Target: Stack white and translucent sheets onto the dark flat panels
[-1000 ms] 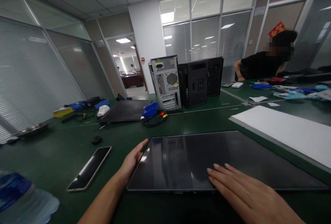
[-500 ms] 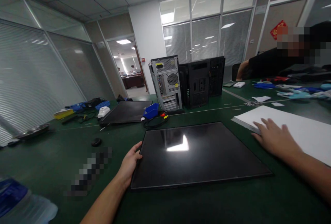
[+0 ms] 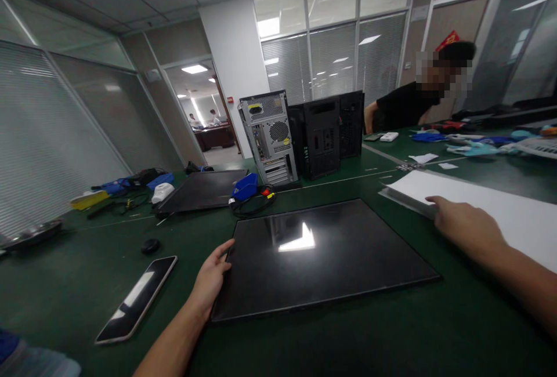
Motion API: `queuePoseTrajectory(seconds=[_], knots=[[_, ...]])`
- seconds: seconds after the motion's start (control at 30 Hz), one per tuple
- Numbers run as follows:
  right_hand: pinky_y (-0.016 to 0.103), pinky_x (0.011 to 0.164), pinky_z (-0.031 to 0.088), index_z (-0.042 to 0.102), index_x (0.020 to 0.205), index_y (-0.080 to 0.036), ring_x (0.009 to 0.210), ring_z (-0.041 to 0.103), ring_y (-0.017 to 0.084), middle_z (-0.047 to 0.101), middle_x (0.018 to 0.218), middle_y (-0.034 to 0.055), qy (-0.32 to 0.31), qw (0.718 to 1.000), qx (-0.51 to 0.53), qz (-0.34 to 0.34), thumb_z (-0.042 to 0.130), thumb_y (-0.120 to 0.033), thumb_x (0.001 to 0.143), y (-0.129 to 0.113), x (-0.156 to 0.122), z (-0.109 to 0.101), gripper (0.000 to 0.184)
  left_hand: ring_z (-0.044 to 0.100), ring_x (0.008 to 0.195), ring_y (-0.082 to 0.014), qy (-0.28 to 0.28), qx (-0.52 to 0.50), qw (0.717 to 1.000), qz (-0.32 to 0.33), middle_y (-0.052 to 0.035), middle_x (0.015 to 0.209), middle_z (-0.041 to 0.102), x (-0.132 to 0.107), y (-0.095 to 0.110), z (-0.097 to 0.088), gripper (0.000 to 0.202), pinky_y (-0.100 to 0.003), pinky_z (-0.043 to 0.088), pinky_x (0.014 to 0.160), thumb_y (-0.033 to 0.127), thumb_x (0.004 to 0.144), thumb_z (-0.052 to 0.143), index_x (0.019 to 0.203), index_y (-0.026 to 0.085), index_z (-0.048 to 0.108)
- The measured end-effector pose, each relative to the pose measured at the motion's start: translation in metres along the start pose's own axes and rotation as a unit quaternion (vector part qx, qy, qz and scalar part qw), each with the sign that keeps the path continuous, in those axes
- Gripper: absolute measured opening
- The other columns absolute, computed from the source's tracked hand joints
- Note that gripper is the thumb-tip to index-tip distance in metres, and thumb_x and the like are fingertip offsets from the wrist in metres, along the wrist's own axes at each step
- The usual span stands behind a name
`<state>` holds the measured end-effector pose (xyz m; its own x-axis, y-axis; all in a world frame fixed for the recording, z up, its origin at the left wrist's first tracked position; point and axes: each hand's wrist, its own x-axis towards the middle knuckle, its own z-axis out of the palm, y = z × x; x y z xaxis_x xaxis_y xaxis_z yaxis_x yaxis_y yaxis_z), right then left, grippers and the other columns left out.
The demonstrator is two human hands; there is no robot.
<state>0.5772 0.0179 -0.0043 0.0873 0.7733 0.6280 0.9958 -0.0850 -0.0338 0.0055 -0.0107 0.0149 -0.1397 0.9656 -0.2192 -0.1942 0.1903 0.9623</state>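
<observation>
A glossy black flat panel lies face up on the green table in front of me. My left hand rests against the panel's left edge, fingers loosely stretched along it. My right hand lies on the near corner of a white flat board to the right, fingers curled over its edge.
A phone lies left of the panel, with a small black round object beyond it. Farther back are another dark panel, a blue bin with cables, computer towers and tools. A person in black sits at the far right.
My right hand left the black panel and went right onto the white board's corner. The black panel has shifted a little away from me. The view turned slightly.
</observation>
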Motion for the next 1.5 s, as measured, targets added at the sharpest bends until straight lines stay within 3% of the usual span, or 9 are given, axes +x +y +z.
queuePoseTrajectory(seconds=[0.4,0.6,0.73,0.87,1.03,1.13,1.23,1.37,1.5], knots=[[0.032,0.064,0.051,0.059,0.123,-0.03,0.08,0.068,0.02,0.07,0.105,0.0026,-0.01,0.988,0.046,-0.149,0.043,-0.033,0.091,-0.118,-0.026,-0.04,0.035,0.071,0.079,-0.0194,0.007,0.019,1.0,0.005,-0.0054,0.105,0.072,-0.001,0.001,0.003,0.063,-0.033,0.057,0.069,-0.004,0.065,0.047,0.12,0.024,0.058],[0.031,0.083,0.054,0.056,0.125,-0.024,0.1,0.065,0.015,0.065,0.117,0.0022,-0.044,0.918,0.205,-0.337,0.043,-0.015,0.089,-0.19,-0.071,-0.069,0.04,0.07,0.076,-0.019,0.022,0.062,0.998,0.02,-0.0057,0.102,0.072,-0.004,0.005,0.007,0.058,-0.031,0.055,0.068,-0.001,0.067,0.049,0.119,0.022,0.059],[0.035,0.1,0.047,0.045,0.138,-0.026,0.124,0.049,0.019,0.051,0.136,0.0038,-0.153,0.828,0.286,-0.458,0.05,-0.029,0.089,-0.214,-0.075,-0.093,0.049,0.069,0.081,-0.019,0.038,0.112,0.991,0.057,-0.0058,0.102,0.071,-0.003,0.005,0.007,0.043,-0.029,0.053,0.072,0.017,0.073,0.066,0.115,0.021,0.064],[0.056,0.111,0.028,0.039,0.142,-0.029,0.135,0.033,0.029,0.038,0.146,0.0056,-0.235,0.843,0.277,-0.396,0.052,-0.05,0.086,-0.206,-0.064,-0.097,0.062,0.068,0.09,-0.0221,0.005,0.114,0.991,0.07,-0.0091,0.109,0.069,-0.002,0.004,0.009,0.057,-0.032,0.053,0.077,0.027,0.066,0.077,0.119,0.019,0.06],[0.056,0.109,0.031,0.038,0.144,-0.029,0.136,0.03,0.033,0.031,0.15,0.0089,-0.331,0.842,0.268,-0.331,0.046,-0.06,0.085,-0.198,-0.067,-0.087,0.067,0.067,0.095,-0.0254,-0.019,0.172,0.982,0.076,-0.013,0.116,0.066,-0.002,0.004,0.008,0.071,-0.037,0.053,0.08,0.028,0.063,0.079,0.128,0.017,0.053],[0.055,0.111,0.027,0.031,0.147,-0.03,0.141,0.016,0.034,0.01,0.156,0.0078,-0.31,0.832,0.286,-0.359,0.05,-0.063,0.082,-0.201,-0.068,-0.09,0.075,0.065,0.099,-0.0262,-0.019,0.188,0.979,0.083,-0.0141,0.123,0.063,0.001,0.004,0.006,0.07,-0.037,0.052,0.082,0.028,0.063,0.076,0.128,0.017,0.053],[0.057,0.115,0.015,0.039,0.143,-0.03,0.142,0.015,0.032,0.017,0.155,0.0051,-0.225,0.845,0.274,-0.401,0.054,-0.056,0.083,-0.191,-0.054,-0.083,0.067,0.064,0.1,-0.0256,-0.018,0.15,0.985,0.087,-0.0141,0.127,0.06,0.005,0.003,0.003,0.064,-0.035,0.051,0.082,0.022,0.062,0.072,0.123,0.015,0.056],[0.056,0.116,0.008,0.052,0.132,-0.027,0.138,0.029,0.024,0.043,0.143,0.0035,-0.116,0.931,0.181,-0.296,0.044,-0.042,0.09,-0.133,-0.02,-0.04,0.045,0.067,0.082,-0.0217,-0.036,0.083,0.995,0.039,-0.012,0.123,0.062,0.008,0.0,0.001,0.067,-0.033,0.052,0.071,0.01,0.057,0.062,0.124,0.015,0.054],[0.054,0.114,0.018,0.052,0.133,-0.02,0.129,0.043,0.026,0.05,0.137,0.0077,-0.185,0.97,0.1,-0.122,0.033,-0.042,0.091,-0.059,0.007,0.009,0.051,0.066,0.07,-0.0193,-0.018,0.069,0.997,0.016,-0.01,0.108,0.069,0.01,-0.003,-0.001,0.072,-0.03,0.05,0.064,0.009,0.056,0.058,0.128,0.012,0.053]])
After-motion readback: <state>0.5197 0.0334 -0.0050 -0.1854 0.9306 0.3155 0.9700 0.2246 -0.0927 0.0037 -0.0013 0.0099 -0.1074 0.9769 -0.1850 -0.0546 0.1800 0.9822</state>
